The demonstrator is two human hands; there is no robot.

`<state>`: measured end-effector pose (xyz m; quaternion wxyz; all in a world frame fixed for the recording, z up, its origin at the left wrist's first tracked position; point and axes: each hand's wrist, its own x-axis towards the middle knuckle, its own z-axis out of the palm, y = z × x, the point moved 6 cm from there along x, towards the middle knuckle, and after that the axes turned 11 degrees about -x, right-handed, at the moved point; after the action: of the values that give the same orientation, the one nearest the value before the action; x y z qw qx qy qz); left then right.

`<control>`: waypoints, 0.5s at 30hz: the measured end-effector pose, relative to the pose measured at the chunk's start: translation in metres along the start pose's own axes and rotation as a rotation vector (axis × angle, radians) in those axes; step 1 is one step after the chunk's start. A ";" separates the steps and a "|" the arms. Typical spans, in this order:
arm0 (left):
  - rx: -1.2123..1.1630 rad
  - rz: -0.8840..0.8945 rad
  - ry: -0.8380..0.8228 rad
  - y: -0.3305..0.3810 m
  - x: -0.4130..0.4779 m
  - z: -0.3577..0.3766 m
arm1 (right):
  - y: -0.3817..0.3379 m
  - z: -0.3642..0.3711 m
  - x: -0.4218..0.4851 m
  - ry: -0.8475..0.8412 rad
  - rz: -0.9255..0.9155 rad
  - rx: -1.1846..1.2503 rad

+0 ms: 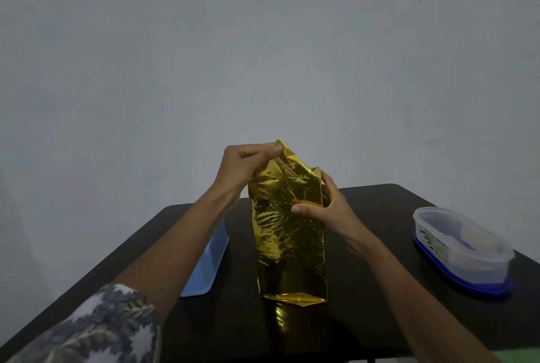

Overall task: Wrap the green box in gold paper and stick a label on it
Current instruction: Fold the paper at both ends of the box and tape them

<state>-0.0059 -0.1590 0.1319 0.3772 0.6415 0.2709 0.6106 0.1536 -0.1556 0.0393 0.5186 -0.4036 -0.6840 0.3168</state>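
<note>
A tall box stands upright on the dark table (380, 289), fully covered in shiny gold paper (289, 234); no green shows. My left hand (245, 166) pinches the loose gold paper flap at the top left of the box. My right hand (324, 207) grips the upper right side, thumb pressed across the front face and fingers behind. The bottom end of the wrap is folded shut against the table. No label is visible.
A light blue lid (209, 263) lies on the table left of the box, partly behind my left forearm. A clear plastic container (461, 248) on a blue lid, with items inside, sits at the right edge. A grey wall rises behind the table.
</note>
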 end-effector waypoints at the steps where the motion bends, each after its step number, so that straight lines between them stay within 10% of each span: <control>1: -0.028 -0.013 0.027 0.000 0.002 -0.002 | 0.001 0.000 0.001 -0.001 0.001 -0.001; 15: 0.024 0.121 -0.033 0.014 -0.005 -0.001 | 0.011 -0.001 0.002 0.007 0.025 0.004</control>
<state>-0.0090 -0.1708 0.1405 0.3363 0.6710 0.2326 0.6185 0.1568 -0.1486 0.0313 0.5179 -0.4122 -0.6763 0.3233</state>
